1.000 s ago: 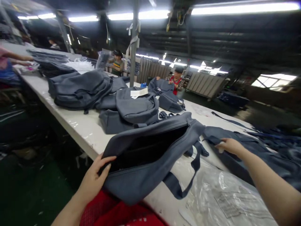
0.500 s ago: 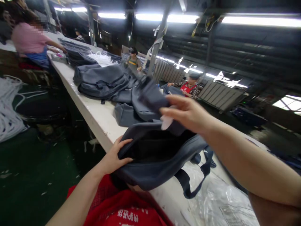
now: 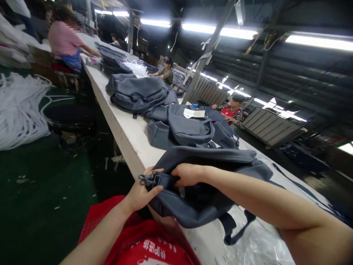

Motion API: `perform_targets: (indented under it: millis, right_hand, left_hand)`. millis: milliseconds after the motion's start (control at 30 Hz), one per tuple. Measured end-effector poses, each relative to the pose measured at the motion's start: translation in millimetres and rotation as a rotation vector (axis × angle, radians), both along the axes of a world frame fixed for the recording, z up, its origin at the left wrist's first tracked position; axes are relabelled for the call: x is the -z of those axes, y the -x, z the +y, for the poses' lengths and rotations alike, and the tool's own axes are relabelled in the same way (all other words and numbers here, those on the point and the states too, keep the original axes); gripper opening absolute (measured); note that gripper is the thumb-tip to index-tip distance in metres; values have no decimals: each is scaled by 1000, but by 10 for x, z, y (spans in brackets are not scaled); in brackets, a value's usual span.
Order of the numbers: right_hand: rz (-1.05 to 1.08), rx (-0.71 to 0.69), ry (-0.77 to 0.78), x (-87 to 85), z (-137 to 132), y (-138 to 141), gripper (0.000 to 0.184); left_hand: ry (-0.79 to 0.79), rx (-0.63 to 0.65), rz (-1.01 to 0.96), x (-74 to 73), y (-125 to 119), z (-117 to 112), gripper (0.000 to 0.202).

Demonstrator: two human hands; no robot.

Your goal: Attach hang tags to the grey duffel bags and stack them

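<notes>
A dark grey-blue bag [image 3: 193, 217] lies on its side at the table's near edge, its zipped mouth gaping toward me. My left hand [image 3: 142, 189] grips the near end of the mouth, thumb and fingers curled round the rim. Between them lies a folded dark strap [image 3: 164, 180] with a metal snap hook [image 3: 147, 179], sticking out over the rim. My right hand [image 3: 189, 175] reaches into the mouth with curled fingers on the strap's inner end. A small pale tag [image 3: 182, 191] hangs below those fingers. The bag's interior is mostly in shadow.
Several similar bags [image 3: 138, 90] lie further along the white table [image 3: 129, 143]; one carries a paper label [image 3: 194, 113]. Clear plastic [image 3: 256, 239] covers the near right. A black stool [image 3: 68, 116] and white cord [image 3: 20, 114] stand left. Co-workers sit around the table.
My right hand has moved down and left from above the bag into its mouth, bringing the dark folded strap to the left rim beside my left hand. The view has shifted slightly left.
</notes>
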State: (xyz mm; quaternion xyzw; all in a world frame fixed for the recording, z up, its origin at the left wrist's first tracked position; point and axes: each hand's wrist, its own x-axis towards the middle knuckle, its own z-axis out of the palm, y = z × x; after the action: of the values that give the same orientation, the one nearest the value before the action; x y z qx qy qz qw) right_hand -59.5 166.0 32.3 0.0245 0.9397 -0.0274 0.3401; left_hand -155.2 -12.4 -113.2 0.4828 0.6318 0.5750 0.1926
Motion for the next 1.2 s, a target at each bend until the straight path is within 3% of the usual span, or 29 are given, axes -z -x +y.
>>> perform_targets:
  millis: [100,300,400,533,633,700,767,867,1033,1133,1200]
  right_hand:
    - [-15,-19,-72,-56,-33,-18,32]
    - [-87,-92,-140,-88,-105,-9,39]
    - [-223,-113,-219,-186,-215,43,40]
    - [-412,-25,-256,-389,-348,59,41]
    - [-192,-47,-239,-471,-382,-3,45]
    - [59,-102,-94,-446,-384,-42,51]
    - [217,-187,159,-361,-381,-54,53]
    - [217,-279,393,-184,-366,-24,42]
    - [137,-180,342,-19,-338,8,24]
    - [131,-163,244,-10,-359,-6,24]
    - [151,-134,108,-12,-382,-10,25]
  left_hand:
    - [-38,-46,9,22,-86,-86,41]
    - [-31,-434,326,1,-170,-202,28]
    - [31,-359,350,-51,-207,-222,28]
    - [58,-269,425,-152,-278,-234,27]
    - [117,-293,435,-226,-322,-245,35]
    - [161,-288,388,-261,-340,-251,35]
    - [154,-239,358,-289,-349,-253,30]
    - [104,-178,353,-334,-339,-258,29]
    - [85,-213,250,-348,-205,-321,40]
    - [33,-346,88,-226,-48,-375,44]
    - [89,-449,-1,-93,41,-397,43]
